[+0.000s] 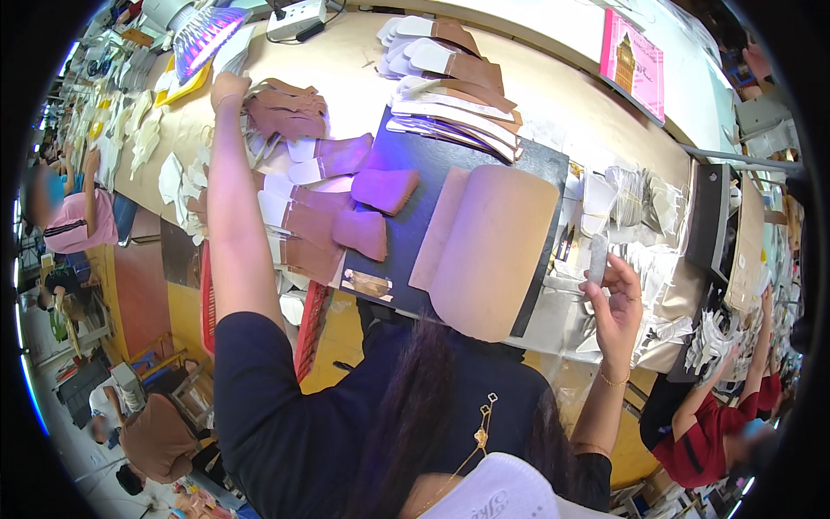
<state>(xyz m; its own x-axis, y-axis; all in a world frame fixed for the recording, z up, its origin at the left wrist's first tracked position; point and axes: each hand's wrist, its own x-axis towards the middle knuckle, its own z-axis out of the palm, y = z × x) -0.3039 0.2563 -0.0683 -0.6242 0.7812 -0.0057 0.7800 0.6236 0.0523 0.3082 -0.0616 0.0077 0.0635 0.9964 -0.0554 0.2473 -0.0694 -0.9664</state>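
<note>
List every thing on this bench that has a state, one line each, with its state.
left hand: stretched far out, closed on the brown leather pieces.
brown leather pieces: stacked, loosely fanned.
right hand: raised, grip closed on a thin grey strip.
thin grey strip: held upright.
tan sheet: flat on the dark board.
dark board: flat on the bench.
white-and-brown cut pieces: stacked, fanned.

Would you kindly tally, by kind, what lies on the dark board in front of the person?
Purplish-brown leather pieces: 2
Large tan curved sheet: 1
Small shiny strip near the dark board's front edge: 1
Total: 4
</note>
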